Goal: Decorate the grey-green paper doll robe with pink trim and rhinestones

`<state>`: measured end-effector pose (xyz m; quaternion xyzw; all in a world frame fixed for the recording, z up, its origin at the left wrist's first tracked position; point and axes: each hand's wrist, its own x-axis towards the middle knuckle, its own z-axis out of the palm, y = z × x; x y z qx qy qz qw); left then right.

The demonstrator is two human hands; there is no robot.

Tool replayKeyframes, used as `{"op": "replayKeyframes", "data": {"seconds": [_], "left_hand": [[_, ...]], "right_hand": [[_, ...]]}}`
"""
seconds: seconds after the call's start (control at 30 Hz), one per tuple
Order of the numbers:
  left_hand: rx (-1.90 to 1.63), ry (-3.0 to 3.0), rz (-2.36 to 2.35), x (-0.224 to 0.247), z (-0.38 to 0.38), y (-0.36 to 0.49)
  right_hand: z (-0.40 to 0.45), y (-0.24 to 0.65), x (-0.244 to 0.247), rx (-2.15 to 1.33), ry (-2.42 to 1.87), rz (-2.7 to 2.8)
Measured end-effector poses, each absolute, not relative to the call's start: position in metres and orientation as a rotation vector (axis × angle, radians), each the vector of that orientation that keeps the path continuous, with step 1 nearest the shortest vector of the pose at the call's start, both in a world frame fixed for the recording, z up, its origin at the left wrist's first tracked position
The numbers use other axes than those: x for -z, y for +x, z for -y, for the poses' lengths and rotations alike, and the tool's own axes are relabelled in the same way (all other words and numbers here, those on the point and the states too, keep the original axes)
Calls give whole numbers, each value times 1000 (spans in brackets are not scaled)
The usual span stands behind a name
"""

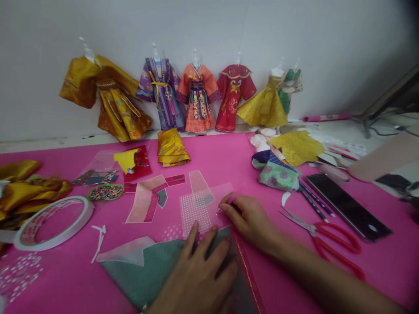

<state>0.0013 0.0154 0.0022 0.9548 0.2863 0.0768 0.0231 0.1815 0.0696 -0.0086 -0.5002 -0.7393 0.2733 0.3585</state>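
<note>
My left hand (204,272) lies with fingers spread over a teal-green fabric piece (150,266). Its fingertips reach the lower edge of a clear sheet of small white stick-on beads (193,209). At the right edge of that sheet, my right hand (248,218) is closed in a pinch; what the fingertips hold, if anything, is too small to make out. A sheer strip with a gold-dotted red border (244,257) runs between the hands. Beyond the bead sheet lies a pale pink fabric piece (198,181), its lower end by the sheet.
Red-handled scissors (334,244), pencils (316,203) and a phone (347,205) lie right. At left are a tape roll (81,222), gold fabric (36,192) and a bead-covered oval (105,192). Doll-size dresses (198,98) lean along the wall. Fabric scraps (278,174) are heaped back right.
</note>
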Motion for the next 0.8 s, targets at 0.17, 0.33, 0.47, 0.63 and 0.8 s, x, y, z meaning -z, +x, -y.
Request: {"op": "replayKeyframes", "data": {"seconds": [0.17,0.33,0.47,0.63,0.8], "left_hand": [[-225,2939,-911,-3,-15,1],[-177,2902,-893,-4,-16,2],[-164,2895,-896,-4,-15,2],[-206,2927,-886,-4,-14,1],[-213,2938,-891,-3,-16,1]], "right_hand": [[-70,181,8,-698,-1295,1907],[-71,181,8,-692,-1298,1910],[-70,182,10,-691,-1293,1908],[-70,182,9,-739,-1283,1866],[-71,183,7,-747,-1247,1854]]}}
